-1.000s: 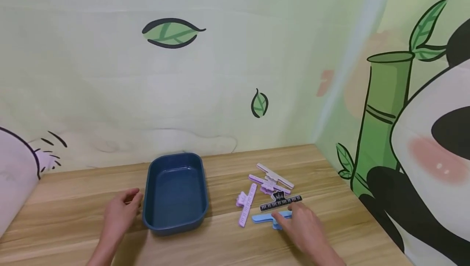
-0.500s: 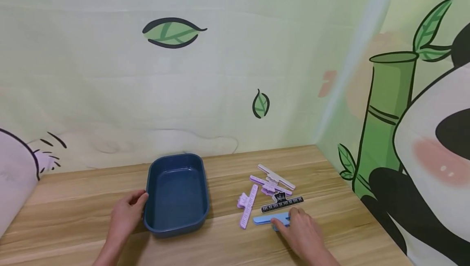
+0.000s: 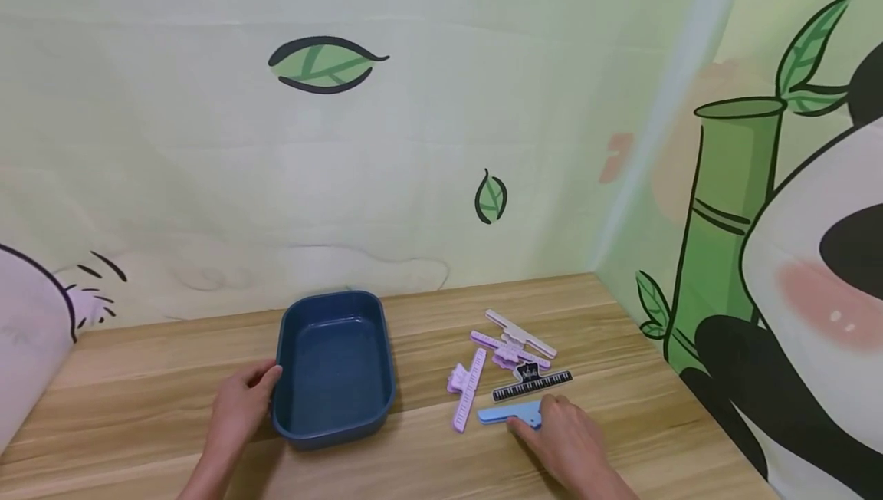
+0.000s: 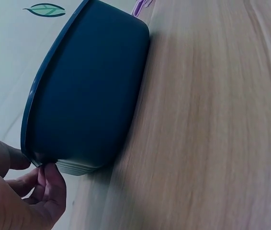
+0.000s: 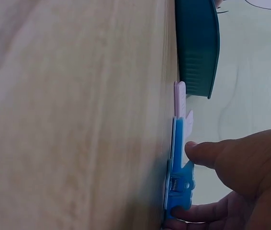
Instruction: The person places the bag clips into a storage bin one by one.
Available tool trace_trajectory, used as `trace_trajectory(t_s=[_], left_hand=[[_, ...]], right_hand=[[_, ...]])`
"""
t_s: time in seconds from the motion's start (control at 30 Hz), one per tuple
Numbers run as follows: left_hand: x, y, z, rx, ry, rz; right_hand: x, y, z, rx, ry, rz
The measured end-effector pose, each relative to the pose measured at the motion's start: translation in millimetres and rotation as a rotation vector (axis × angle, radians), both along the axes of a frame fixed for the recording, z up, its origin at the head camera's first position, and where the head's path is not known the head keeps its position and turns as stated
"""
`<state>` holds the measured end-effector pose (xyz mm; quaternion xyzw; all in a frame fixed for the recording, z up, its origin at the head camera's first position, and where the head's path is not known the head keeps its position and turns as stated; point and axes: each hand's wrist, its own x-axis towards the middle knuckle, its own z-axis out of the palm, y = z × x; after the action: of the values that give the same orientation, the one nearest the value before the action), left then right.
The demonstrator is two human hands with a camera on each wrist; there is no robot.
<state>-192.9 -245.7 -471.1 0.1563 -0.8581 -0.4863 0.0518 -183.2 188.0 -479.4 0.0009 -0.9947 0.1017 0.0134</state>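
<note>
A dark blue rectangular basin (image 3: 334, 373) stands on the table, left of the middle. My left hand (image 3: 237, 412) pinches its left rim between thumb and fingers, plain in the left wrist view on the basin wall (image 4: 87, 91). On the right, a light blue spring clip (image 3: 510, 412) lies on the wood. My right hand (image 3: 569, 435) holds it, the thumb on one side and fingers on the other. The right wrist view shows the clip's (image 5: 176, 179) coil spring between thumb and fingertips. In the head view my hand hides the clip's right end.
Behind the blue clip lies a black clip with a piano-key pattern (image 3: 531, 387). A lilac clip (image 3: 471, 389) lies to the left. Farther back, a purple clip (image 3: 493, 341) and a pale clip (image 3: 520, 333) overlap. A printed wall sheet (image 3: 428, 101) borders the wooden table (image 3: 138, 377).
My left hand has moved right to the basin and taken hold of its rim. My right hand has closed in on the blue clip, which still lies on the table.
</note>
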Motion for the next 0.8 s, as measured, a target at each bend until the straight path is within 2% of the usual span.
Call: trace_trajectory(t_s=[0.33, 0.57, 0.8], left_hand=[[-1.0, 0, 0.6, 0.016, -0.031, -0.007], [-0.8, 1, 0.9, 0.000, -0.016, -0.007], [-1.6, 0, 1.0, 0.002, -0.011, -0.003]], right_hand=[[1.1, -2, -1.0, -0.001, -0.013, -0.010], [1.1, 3, -0.3, -0.094, 0.024, 0.001], [0.1, 10, 5.4, -0.187, 0.010, 0.007]])
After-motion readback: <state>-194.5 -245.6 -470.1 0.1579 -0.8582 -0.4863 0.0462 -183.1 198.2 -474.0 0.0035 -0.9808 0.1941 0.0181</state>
